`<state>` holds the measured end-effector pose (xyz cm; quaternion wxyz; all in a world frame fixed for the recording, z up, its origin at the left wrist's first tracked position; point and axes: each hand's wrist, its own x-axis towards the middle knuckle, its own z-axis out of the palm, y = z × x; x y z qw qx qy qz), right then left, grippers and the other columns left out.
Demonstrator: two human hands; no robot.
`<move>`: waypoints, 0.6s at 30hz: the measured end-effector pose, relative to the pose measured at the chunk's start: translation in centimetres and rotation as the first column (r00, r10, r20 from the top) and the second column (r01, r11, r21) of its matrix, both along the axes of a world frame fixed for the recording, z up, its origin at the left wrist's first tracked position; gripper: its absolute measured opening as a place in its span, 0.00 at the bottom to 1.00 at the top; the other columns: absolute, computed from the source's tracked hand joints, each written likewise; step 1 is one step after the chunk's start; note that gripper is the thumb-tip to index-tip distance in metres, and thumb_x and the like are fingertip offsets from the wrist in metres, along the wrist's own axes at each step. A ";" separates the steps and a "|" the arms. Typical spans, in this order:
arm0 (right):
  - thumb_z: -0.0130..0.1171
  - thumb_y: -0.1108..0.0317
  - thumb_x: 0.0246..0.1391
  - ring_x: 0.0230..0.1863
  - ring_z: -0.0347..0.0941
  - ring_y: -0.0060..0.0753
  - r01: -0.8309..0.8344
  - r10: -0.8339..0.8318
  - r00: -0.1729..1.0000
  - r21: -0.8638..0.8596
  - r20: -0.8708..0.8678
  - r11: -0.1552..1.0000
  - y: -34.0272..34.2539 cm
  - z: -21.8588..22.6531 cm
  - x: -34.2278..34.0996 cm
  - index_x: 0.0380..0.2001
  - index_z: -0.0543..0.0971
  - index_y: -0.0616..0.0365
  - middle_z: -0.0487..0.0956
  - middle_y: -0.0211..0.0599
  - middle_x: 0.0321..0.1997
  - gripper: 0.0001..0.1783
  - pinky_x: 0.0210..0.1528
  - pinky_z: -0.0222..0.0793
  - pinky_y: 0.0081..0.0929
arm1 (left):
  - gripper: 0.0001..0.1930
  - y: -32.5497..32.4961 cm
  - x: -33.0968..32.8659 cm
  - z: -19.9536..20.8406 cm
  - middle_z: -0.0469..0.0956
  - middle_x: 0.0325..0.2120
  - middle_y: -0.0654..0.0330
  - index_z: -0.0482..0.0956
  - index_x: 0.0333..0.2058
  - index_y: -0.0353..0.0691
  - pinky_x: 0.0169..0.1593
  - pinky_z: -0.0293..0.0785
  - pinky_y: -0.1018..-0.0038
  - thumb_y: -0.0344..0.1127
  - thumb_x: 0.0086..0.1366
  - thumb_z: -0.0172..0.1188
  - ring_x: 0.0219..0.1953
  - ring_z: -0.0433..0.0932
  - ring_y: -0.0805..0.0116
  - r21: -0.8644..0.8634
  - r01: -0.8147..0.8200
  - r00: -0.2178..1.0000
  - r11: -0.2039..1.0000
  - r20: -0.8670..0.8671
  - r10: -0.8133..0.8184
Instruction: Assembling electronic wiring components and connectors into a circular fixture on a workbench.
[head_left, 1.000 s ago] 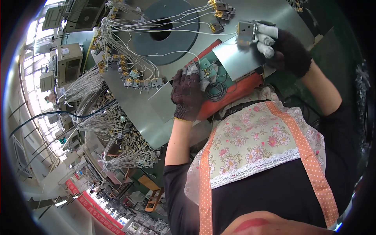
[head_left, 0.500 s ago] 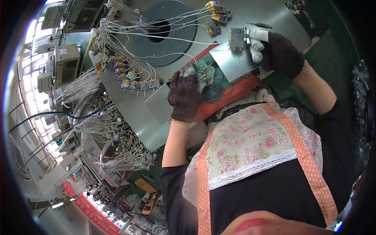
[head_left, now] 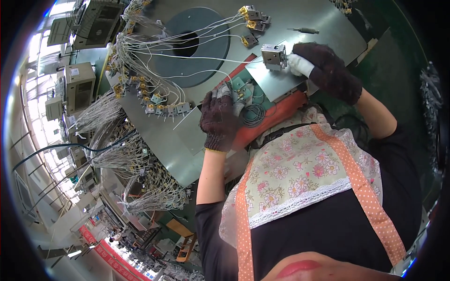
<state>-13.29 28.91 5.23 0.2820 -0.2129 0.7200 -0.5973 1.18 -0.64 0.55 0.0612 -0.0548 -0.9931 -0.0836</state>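
A small metal switch-like box [head_left: 272, 58] with a white wire is above a shiny flat plate [head_left: 262, 77]. My right hand [head_left: 326, 72], in a dark glove with white-wrapped fingertips, has its fingers closed at the box's right side. My left hand [head_left: 219, 119], gloved the same way, rests at a green fixture [head_left: 241, 89] left of the plate. Its fingertips press together there; what they hold is hidden. Beside the left thumb lies a coil of thin grey wire [head_left: 253, 115].
Similar boxes on wires lie at the table's far side [head_left: 253, 21] and in a row at left [head_left: 166, 108]. A dark round disc [head_left: 206, 23] is set on the metal table. A screwdriver [head_left: 303, 30] lies beyond my right hand. Wire bundles [head_left: 117, 159] hang at left.
My right hand has turned the metal box so another side shows, and brought it slightly nearer and left. Its fingers are more curled. The left hand stays by the green fixture.
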 end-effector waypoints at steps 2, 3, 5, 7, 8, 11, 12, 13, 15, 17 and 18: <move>0.51 0.58 0.71 0.37 0.79 0.27 0.037 -0.038 0.998 -0.033 -0.042 0.999 -0.3 -0.9 0.4 0.51 0.81 0.63 0.83 0.36 0.39 0.20 0.42 0.77 0.27 | 0.33 0.1 0.0 0.0 0.80 0.55 0.47 0.74 0.61 0.35 0.67 0.69 0.54 0.49 0.64 0.66 0.55 0.80 0.48 0.000 0.000 1.000 1.000 -0.004 0.000; 0.51 0.58 0.71 0.31 0.76 0.25 0.094 -0.048 0.958 -0.153 0.282 0.984 -0.5 -1.4 0.3 0.46 0.81 0.61 0.81 0.33 0.34 0.18 0.35 0.73 0.25 | 0.33 0.1 0.0 0.0 0.80 0.55 0.47 0.74 0.61 0.34 0.67 0.69 0.54 0.50 0.64 0.65 0.55 0.80 0.48 0.001 0.001 1.000 1.000 -0.008 -0.001; 0.51 0.58 0.71 0.25 0.73 0.22 0.187 -0.011 0.818 -0.248 0.576 0.951 -1.1 -2.1 0.6 0.41 0.81 0.60 0.80 0.29 0.30 0.17 0.28 0.70 0.22 | 0.32 0.1 -0.2 0.3 0.80 0.55 0.47 0.74 0.61 0.34 0.67 0.69 0.54 0.49 0.64 0.65 0.55 0.80 0.48 0.003 0.001 1.000 1.000 -0.003 -0.001; 0.51 0.58 0.71 0.19 0.66 0.17 0.320 0.200 0.592 -0.456 0.781 0.830 -1.9 -2.4 1.0 0.33 0.78 0.53 0.75 0.23 0.23 0.15 0.21 0.61 0.18 | 0.32 0.2 -0.1 0.3 0.80 0.55 0.47 0.74 0.61 0.35 0.67 0.69 0.54 0.49 0.64 0.65 0.55 0.80 0.48 0.005 0.001 1.000 1.000 0.005 -0.001; 0.51 0.58 0.71 0.19 0.66 0.17 0.323 0.200 0.591 -0.456 0.782 0.829 -1.9 -2.3 1.0 0.33 0.78 0.53 0.75 0.23 0.23 0.15 0.21 0.61 0.18 | 0.32 0.1 -0.2 0.2 0.80 0.54 0.47 0.74 0.62 0.35 0.67 0.69 0.54 0.49 0.64 0.66 0.55 0.80 0.48 -0.013 0.011 1.000 1.000 -0.004 -0.011; 0.51 0.57 0.71 0.20 0.66 0.17 0.241 0.213 0.619 -0.441 0.756 0.864 -1.6 -1.3 0.8 0.36 0.79 0.56 0.74 0.24 0.25 0.16 0.22 0.63 0.19 | 0.32 0.1 -0.3 0.0 0.81 0.54 0.48 0.74 0.62 0.35 0.66 0.69 0.54 0.48 0.64 0.66 0.54 0.80 0.48 -0.015 0.010 1.000 1.000 -0.012 -0.010; 0.53 0.57 0.70 0.22 0.68 0.17 0.073 0.125 0.864 -0.367 0.488 0.927 -1.1 -0.3 0.6 0.37 0.80 0.57 0.75 0.24 0.26 0.15 0.24 0.65 0.20 | 0.32 0.1 -0.3 0.1 0.81 0.53 0.48 0.74 0.62 0.36 0.66 0.70 0.54 0.48 0.64 0.66 0.54 0.80 0.48 0.005 -0.001 1.000 1.000 -0.014 0.001; 0.55 0.57 0.69 0.24 0.70 0.17 -0.048 0.080 0.987 -0.224 0.137 0.973 -0.6 0.4 0.5 0.39 0.80 0.58 0.75 0.24 0.27 0.15 0.26 0.67 0.20 | 0.32 0.1 -0.4 0.1 0.81 0.53 0.48 0.74 0.62 0.36 0.66 0.70 0.54 0.48 0.64 0.66 0.54 0.80 0.48 0.002 -0.001 1.000 1.000 -0.006 0.001; 0.57 0.58 0.69 0.27 0.72 0.17 -0.001 0.001 1.000 -0.160 0.002 0.987 -0.9 0.4 -0.2 0.41 0.81 0.59 0.76 0.24 0.29 0.14 0.31 0.71 0.21 | 0.32 0.1 -0.4 0.2 0.81 0.53 0.48 0.74 0.62 0.36 0.66 0.70 0.54 0.47 0.63 0.66 0.54 0.80 0.48 -0.001 0.008 1.000 1.000 -0.016 -0.008; 0.59 0.59 0.67 0.40 0.79 0.21 0.091 -0.071 0.988 -0.144 0.136 0.985 -0.8 0.4 -1.2 0.48 0.81 0.57 0.80 0.28 0.36 0.15 0.45 0.78 0.25 | 0.32 0.0 -0.2 0.0 0.81 0.53 0.49 0.74 0.62 0.36 0.66 0.70 0.54 0.47 0.63 0.67 0.54 0.80 0.48 -0.009 -0.001 1.000 1.000 -0.007 0.001; 0.59 0.59 0.67 0.40 0.79 0.21 0.096 -0.076 0.987 -0.143 0.139 0.985 -0.6 -0.8 -1.6 0.48 0.81 0.57 0.80 0.28 0.36 0.15 0.45 0.78 0.25 | 0.32 -0.1 -0.2 -0.2 0.81 0.53 0.49 0.74 0.62 0.37 0.66 0.70 0.54 0.47 0.63 0.67 0.54 0.80 0.48 -0.015 -0.010 1.000 1.000 -0.004 0.010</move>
